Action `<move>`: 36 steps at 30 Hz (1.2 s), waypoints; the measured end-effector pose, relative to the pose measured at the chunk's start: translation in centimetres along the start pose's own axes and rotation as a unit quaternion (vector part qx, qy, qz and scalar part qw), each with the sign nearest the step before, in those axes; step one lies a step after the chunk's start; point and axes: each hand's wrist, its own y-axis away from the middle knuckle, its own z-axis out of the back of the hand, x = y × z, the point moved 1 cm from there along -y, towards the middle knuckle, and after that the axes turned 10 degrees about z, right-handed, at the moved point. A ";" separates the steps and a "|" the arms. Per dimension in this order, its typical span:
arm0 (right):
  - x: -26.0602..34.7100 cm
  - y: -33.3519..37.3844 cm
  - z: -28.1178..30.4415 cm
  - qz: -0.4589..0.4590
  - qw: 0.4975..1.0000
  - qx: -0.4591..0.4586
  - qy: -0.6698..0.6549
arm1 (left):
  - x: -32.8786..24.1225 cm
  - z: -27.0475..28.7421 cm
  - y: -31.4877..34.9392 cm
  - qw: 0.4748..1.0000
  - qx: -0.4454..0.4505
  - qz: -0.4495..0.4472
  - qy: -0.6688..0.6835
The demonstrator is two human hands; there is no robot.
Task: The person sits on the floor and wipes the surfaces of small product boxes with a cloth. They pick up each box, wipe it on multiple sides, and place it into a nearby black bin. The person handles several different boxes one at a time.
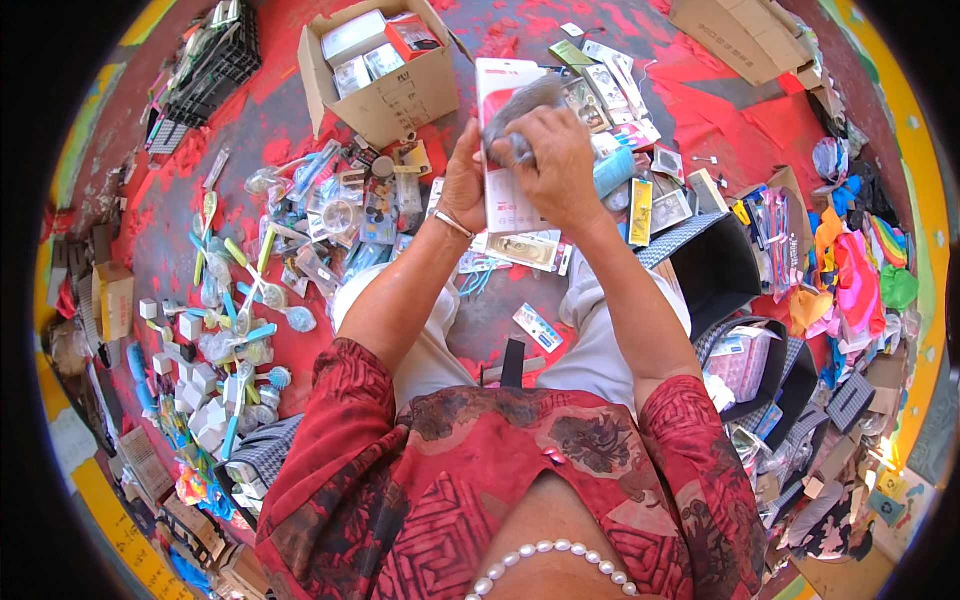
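In front of me I hold a flat white and red box (512,205) upright. My left hand (461,180) is closed round its left edge, and a bangle circles that wrist. Bunched in my right hand (558,165) is a grey cloth (530,103), pressed against the front of the box. The cloth's upper part looks smeared by motion and covers some of the box. My right fingers curl over the cloth. Just below the box lies a clear-fronted package (525,248), near my knees.
An open cardboard box (385,100) holding smaller boxes stands ahead. Long-handled brushes (242,300) and small white boxes (200,385) lie in piles at left. A yellow package (641,212) and black bins (712,270) are at right, with colourful bags (855,265) beyond.
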 end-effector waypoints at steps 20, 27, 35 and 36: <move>-0.8 1.9 3.5 -0.301 0.877 0.171 -0.334 | -3.1 -0.4 0.6 0.977 -0.045 -0.097 -0.187; -0.6 2.0 3.3 -0.305 0.862 0.193 -0.354 | -2.4 -0.8 -0.5 0.953 -0.077 -0.080 -0.281; -0.5 2.2 2.2 -0.287 0.896 0.193 -0.278 | -1.1 -2.0 -0.5 0.892 -0.120 -0.077 -0.430; -0.6 2.0 2.4 -0.285 0.892 0.198 -0.291 | -1.3 -2.1 -0.5 0.903 -0.120 -0.074 -0.406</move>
